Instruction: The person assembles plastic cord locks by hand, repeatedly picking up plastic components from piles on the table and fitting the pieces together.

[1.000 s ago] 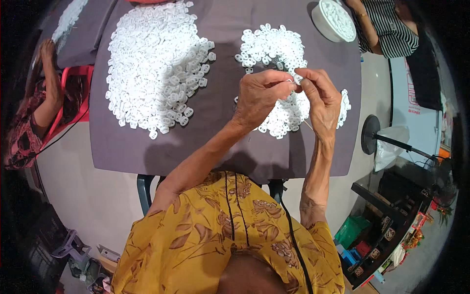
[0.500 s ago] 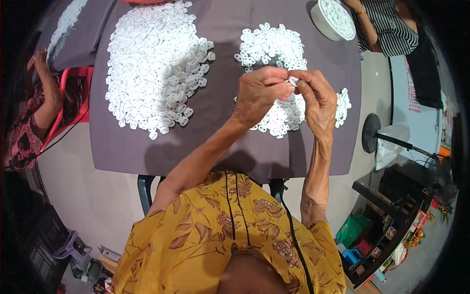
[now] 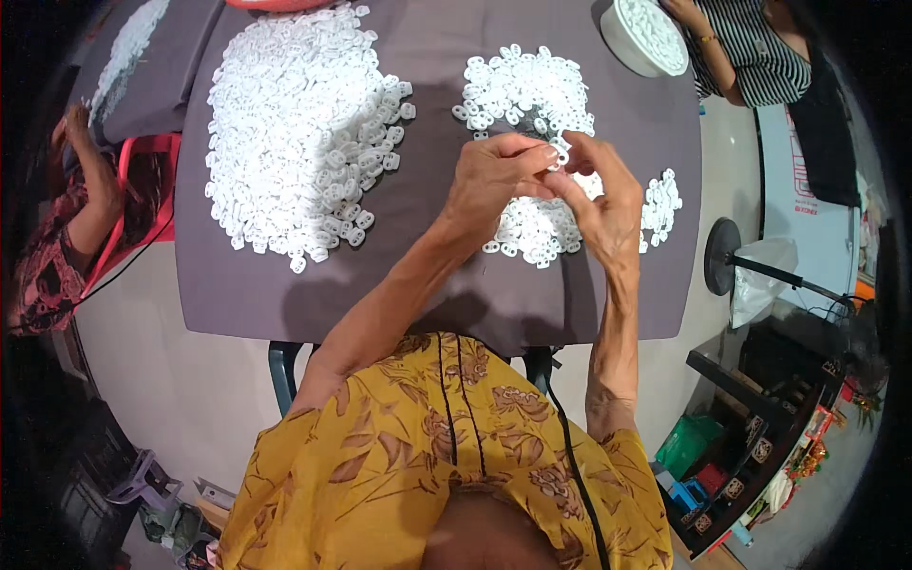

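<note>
Above the right part of the table, my left hand [image 3: 489,179] pinches a small white plastic piece [image 3: 561,153] between thumb and fingertips. Its face shows small openings. My right hand [image 3: 613,198] is close beside it, thumb and index finger spread apart around the piece; whether a fingertip touches it is hard to tell. Below and beyond my hands lie loose white plastic pieces [image 3: 527,85] of the same kind, partly hidden by my fingers. A smaller cluster of white pieces [image 3: 662,204] rests to the right of my right hand.
A large heap of white pieces [image 3: 285,142] covers the left of the brown-grey cloth-covered table [image 3: 427,285]. A white bowl [image 3: 622,47] full of pieces stands far right, beside a person in a striped top [image 3: 769,66]. Another person [image 3: 71,199] sits left near a red chair [image 3: 152,147].
My right thumb and index finger have spread apart and its thumb has dropped lower. The piece has turned and moved slightly left with my left hand.
</note>
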The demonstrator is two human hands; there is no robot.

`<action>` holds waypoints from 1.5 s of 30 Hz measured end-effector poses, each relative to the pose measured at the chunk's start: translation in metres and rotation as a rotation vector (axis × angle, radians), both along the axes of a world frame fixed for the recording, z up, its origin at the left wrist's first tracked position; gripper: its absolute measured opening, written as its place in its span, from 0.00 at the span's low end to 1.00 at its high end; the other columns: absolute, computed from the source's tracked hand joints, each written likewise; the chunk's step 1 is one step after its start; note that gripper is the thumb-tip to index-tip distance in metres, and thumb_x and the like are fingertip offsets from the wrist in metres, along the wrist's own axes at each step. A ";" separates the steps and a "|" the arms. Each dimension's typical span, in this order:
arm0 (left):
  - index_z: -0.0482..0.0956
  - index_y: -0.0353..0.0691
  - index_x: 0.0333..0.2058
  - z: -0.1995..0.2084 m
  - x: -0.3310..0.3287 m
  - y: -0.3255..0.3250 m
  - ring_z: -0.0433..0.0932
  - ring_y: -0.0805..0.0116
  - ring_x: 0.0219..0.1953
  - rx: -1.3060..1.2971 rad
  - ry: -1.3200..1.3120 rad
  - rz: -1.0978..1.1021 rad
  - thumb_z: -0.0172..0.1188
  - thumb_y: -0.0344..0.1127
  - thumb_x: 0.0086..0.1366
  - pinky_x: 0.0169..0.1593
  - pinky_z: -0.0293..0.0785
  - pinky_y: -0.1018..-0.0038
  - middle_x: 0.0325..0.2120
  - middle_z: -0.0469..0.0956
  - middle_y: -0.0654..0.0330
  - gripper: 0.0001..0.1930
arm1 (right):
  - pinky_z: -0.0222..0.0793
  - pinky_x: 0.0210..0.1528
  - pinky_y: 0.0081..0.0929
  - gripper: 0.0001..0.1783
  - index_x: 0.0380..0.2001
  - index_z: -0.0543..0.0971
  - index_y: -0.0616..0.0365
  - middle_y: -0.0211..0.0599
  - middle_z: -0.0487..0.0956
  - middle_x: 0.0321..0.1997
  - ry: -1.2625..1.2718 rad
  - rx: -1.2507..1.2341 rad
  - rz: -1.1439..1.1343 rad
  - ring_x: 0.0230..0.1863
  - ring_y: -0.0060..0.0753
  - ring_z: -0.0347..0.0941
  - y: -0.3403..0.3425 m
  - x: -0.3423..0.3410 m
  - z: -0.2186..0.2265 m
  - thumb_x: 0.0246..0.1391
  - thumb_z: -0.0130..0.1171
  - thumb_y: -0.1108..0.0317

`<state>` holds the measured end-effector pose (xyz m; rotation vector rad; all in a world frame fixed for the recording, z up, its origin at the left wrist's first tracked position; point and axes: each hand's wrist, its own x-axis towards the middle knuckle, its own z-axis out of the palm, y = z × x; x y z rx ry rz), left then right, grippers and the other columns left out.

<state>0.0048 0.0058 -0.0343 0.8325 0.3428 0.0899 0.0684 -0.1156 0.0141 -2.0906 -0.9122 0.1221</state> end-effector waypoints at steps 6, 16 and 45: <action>0.75 0.32 0.33 0.000 -0.001 -0.002 0.75 0.74 0.29 -0.036 0.018 0.025 0.56 0.35 0.58 0.35 0.74 0.80 0.27 0.75 0.60 0.11 | 0.65 0.30 0.30 0.16 0.34 0.74 0.64 0.42 0.74 0.26 -0.361 -0.114 0.059 0.28 0.39 0.70 0.000 0.005 -0.012 0.39 0.63 0.71; 0.74 0.32 0.33 0.003 0.002 0.001 0.75 0.76 0.26 -0.022 0.048 -0.063 0.55 0.39 0.59 0.33 0.73 0.82 0.26 0.75 0.61 0.13 | 0.64 0.28 0.30 0.16 0.34 0.75 0.64 0.41 0.73 0.23 -0.349 -0.083 0.098 0.26 0.38 0.69 -0.003 0.007 -0.010 0.38 0.63 0.72; 0.75 0.29 0.27 -0.001 0.003 -0.007 0.74 0.75 0.23 0.023 0.065 0.019 0.55 0.34 0.56 0.28 0.73 0.81 0.22 0.75 0.58 0.11 | 0.66 0.26 0.30 0.16 0.32 0.75 0.65 0.41 0.74 0.23 -0.324 -0.114 0.122 0.24 0.38 0.70 -0.009 0.009 -0.016 0.39 0.63 0.68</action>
